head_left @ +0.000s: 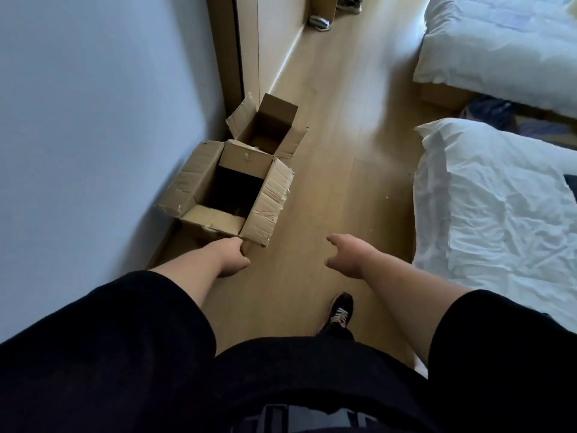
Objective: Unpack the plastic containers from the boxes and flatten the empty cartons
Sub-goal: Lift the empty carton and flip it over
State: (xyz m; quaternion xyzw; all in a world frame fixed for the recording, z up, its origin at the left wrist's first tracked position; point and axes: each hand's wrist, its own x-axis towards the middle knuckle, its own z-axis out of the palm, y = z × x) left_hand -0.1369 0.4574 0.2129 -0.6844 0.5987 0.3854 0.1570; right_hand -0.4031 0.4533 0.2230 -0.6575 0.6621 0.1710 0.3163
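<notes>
Two open cardboard boxes stand on the wooden floor against the left wall. The nearer, larger box (224, 195) has its flaps spread and a dark inside; its contents cannot be made out. Behind it sits a smaller open box (268, 126). My left hand (232, 256) reaches to the near corner flap of the larger box, with its fingers curled at the flap's edge. Out over the bare floor to the right of the box, my right hand (346, 254) holds nothing, its fingers loosely bent.
A blue-grey wall (93, 120) runs along the left. Two beds with white bedding (499, 198) fill the right side. A strip of wooden floor (343, 135) runs between. My black shoe (340, 310) stands below my hands. Shoes lie by the far wall.
</notes>
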